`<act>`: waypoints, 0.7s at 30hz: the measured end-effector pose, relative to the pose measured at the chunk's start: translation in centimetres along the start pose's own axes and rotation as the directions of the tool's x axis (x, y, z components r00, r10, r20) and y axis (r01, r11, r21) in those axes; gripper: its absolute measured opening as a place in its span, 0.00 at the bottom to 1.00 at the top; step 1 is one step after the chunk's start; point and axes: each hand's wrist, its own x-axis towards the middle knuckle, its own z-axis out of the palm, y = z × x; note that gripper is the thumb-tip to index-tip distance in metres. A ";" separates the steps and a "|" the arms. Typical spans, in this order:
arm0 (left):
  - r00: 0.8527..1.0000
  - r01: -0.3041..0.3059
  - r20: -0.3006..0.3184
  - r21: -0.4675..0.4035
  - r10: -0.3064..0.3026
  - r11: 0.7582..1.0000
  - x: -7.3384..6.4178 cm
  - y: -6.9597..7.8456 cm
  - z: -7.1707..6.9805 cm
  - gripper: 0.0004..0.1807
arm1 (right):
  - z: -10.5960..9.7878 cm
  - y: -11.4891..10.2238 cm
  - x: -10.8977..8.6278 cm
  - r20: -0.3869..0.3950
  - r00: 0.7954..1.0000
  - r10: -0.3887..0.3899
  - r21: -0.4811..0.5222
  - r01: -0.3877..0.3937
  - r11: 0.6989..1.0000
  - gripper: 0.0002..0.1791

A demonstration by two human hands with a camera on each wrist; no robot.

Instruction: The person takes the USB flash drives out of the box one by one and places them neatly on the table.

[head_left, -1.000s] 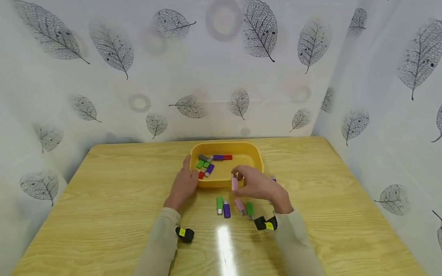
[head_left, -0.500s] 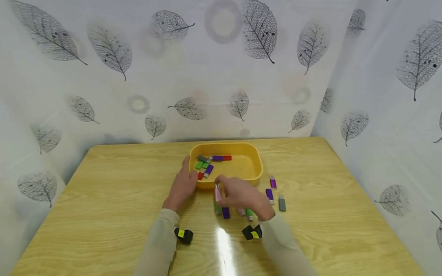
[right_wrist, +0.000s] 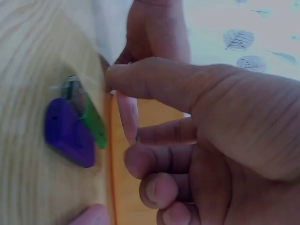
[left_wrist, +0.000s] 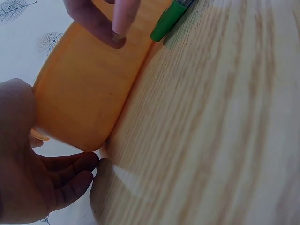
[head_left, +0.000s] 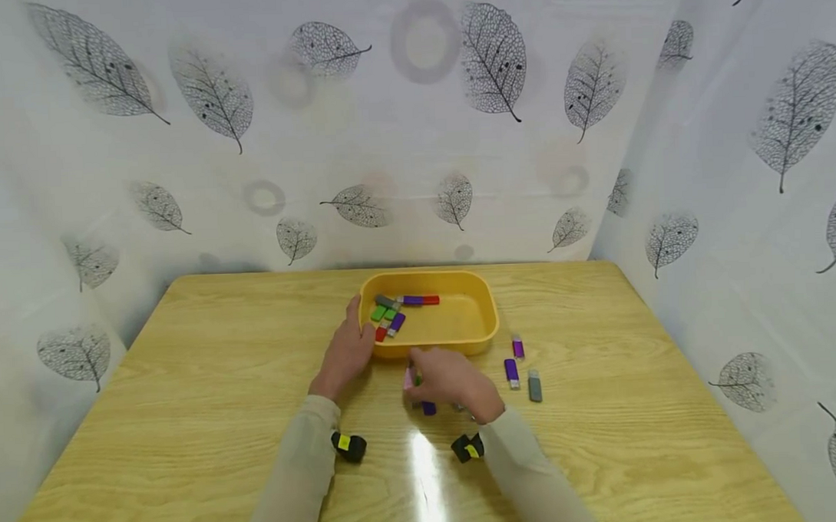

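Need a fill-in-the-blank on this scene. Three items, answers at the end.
1. The right hand pinches a ____ USB stick.
2. The yellow tray is touched at its left end by the ____ hand.
3. On the table, right of the right hand, lie three sticks: two purple, one ____.

Missing words: pink; left; gray.

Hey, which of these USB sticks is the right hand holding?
The pink stick pinched in the right hand. The other pink stick, at the right wrist view's bottom edge, lies on the table unheld.
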 end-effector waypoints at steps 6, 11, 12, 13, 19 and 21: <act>1.000 0.006 0.006 -0.011 -0.006 1.000 -0.1 0.1 0.0 0.37 | 0.9 -0.2 0.3 -0.026 1.000 -0.001 -0.064 0.000 0.998 0.14; 1.000 0.013 0.013 -0.017 -0.013 1.000 -0.2 0.3 -0.1 0.37 | 1.4 -0.4 0.6 -0.029 1.000 -0.006 -0.094 0.004 0.996 0.13; 1.000 0.015 0.013 -0.019 -0.015 1.000 -0.2 0.3 -0.1 0.37 | 1.4 -0.4 0.6 -0.028 1.000 -0.006 -0.100 0.003 0.995 0.13; 1.000 0.016 0.014 -0.020 -0.015 1.000 -0.2 0.3 0.0 0.37 | 1.5 -0.4 0.6 -0.030 0.999 -0.011 -0.110 0.008 0.994 0.13; 1.000 0.022 0.012 -0.021 -0.022 1.000 -0.2 0.3 0.1 0.37 | 1.6 -0.6 0.6 -0.059 0.997 -0.041 -0.156 0.032 0.987 0.13; 1.000 0.021 0.009 -0.018 -0.021 1.000 -0.1 0.2 0.1 0.36 | 1.6 -0.7 0.6 -0.071 0.996 -0.056 -0.158 0.044 0.986 0.12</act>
